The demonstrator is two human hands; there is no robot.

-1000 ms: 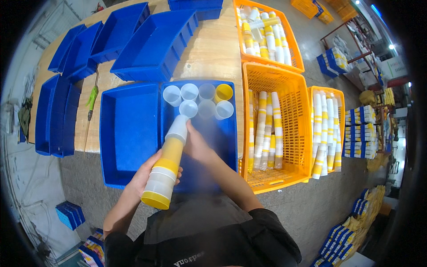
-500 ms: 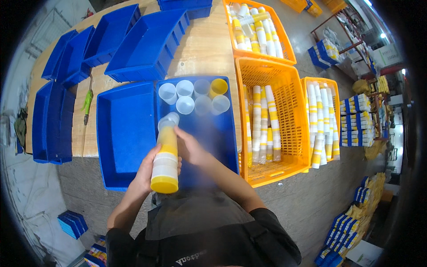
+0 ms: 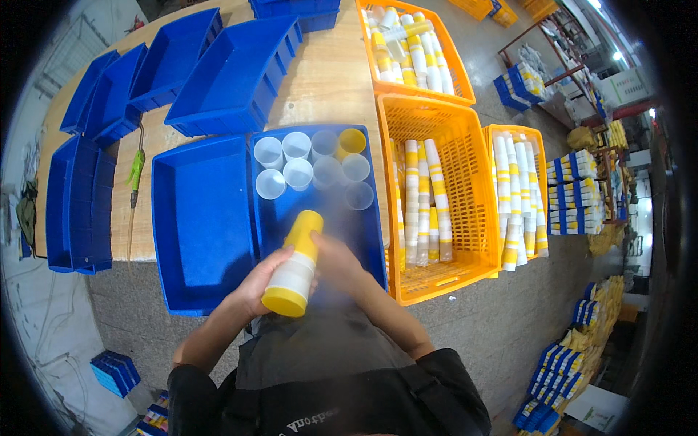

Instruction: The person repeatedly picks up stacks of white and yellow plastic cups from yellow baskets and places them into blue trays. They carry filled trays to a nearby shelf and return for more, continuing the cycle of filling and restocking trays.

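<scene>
A stack of nested plastic cups (image 3: 294, 270), yellow at both ends with white and grey bands between, tilts over the near edge of a blue bin (image 3: 376, 240). My left hand (image 3: 263, 282) is wrapped round its lower part. At the upper yellow end my right hand (image 3: 333, 256) closes on the stack, slightly blurred, some fingers hidden behind it. Several single cups stand in the bin's far part, mouths up: white ones (image 3: 298, 173), clear frosted ones (image 3: 359, 195) and a yellow one (image 3: 352, 142).
Left of that bin sits another blue bin (image 3: 200, 225). More blue bins (image 3: 225, 76) and a green-handled tool (image 3: 136, 168) lie on the wooden table (image 3: 327, 80). Orange crates (image 3: 465, 189) with cup stacks stand to the right; blue-and-white packs (image 3: 574, 190) are piled beyond.
Two more cups stand in the bin, a white one at the left and a clear one at the right. The stack's upper end has swung right, and a pale cup no longer tops it.
</scene>
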